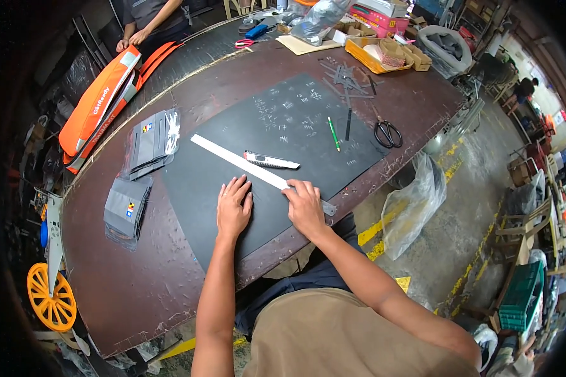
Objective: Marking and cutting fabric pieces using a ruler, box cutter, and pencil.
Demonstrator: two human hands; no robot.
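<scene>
On the left part of the brown bench (170,276) lie two clear plastic packets of grey fabric pieces. The nearer packet (127,210) carries a small square label (131,208) in red, yellow and dark colours. The farther packet (152,143) has a like small multicoloured label (147,127) near its top.

At the far right end of the bench stands an open yellow cardboard tray-box (372,58). Beside it stand small brown cardboard boxes (407,53). Behind them are stacked flat pink and red cartons (378,17) with a white box on top.

A clear plastic bag with dark contents (318,20) sits at the far edge. A white plastic bag holding grey pieces (445,47) sits just beyond the boxes.
</scene>
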